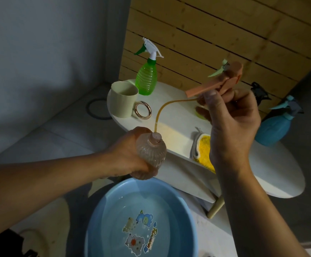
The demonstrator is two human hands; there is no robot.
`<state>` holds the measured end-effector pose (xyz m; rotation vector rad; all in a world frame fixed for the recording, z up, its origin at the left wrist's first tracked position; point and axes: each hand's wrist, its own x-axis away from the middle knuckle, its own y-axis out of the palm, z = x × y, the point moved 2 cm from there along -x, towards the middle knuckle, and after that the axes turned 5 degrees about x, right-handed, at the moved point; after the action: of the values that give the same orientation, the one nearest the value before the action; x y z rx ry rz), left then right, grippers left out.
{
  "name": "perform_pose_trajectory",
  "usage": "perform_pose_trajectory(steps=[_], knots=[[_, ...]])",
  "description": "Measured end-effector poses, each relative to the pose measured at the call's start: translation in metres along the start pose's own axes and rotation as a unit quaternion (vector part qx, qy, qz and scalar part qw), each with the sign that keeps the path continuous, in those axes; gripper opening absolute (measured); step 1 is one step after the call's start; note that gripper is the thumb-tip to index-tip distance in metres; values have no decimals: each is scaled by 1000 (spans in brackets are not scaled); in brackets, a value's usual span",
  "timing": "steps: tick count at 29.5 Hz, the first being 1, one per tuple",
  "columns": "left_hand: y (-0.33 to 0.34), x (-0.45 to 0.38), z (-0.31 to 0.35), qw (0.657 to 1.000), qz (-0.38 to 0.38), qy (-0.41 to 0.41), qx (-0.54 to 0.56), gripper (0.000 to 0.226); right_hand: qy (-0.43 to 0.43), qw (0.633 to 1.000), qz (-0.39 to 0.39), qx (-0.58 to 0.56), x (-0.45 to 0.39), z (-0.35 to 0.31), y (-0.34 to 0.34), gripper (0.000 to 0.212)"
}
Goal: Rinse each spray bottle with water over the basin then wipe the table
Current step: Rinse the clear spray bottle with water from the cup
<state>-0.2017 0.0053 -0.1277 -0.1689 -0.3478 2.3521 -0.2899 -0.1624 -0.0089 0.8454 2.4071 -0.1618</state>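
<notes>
My left hand (126, 154) grips a ribbed pink spray bottle (151, 154) upright above the blue basin (99, 216), which holds water. My right hand (232, 125) holds the bottle's pink trigger head (223, 82) lifted up and to the right. Its yellowish tube (162, 112) curves down, and its end still sits in the bottle's open neck. A green spray bottle (147, 76) stands at the table's far left. A blue spray bottle (275, 127) stands at the right. A yellow cloth (204, 153) lies on the white table (178, 101).
A cream cup (123, 101) and a metal ring (142, 109) sit on the table near the green bottle. A dark spray head (260, 93) shows behind my right hand. A wooden slat wall (225, 34) backs the table. The basin stands on the floor below the table's front edge.
</notes>
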Motion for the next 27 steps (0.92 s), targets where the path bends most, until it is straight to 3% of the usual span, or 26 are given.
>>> perform_pose_trajectory(steps=[3,8,18,27], knots=[[1,0,4,1000,7,14,-14,81,-54,998,-30,-11,4,-6,-5,24],[1,-3,-1,1000,4,-5,-16,98,-69,994,-80,-16,17,-11,-11,21],[7,1,13,999,-6,26,-31,93,57,988,-113,87,31,13,-14,55],[15,10,20,999,-22,34,-2,88,80,968,-168,167,42,37,-15,30]])
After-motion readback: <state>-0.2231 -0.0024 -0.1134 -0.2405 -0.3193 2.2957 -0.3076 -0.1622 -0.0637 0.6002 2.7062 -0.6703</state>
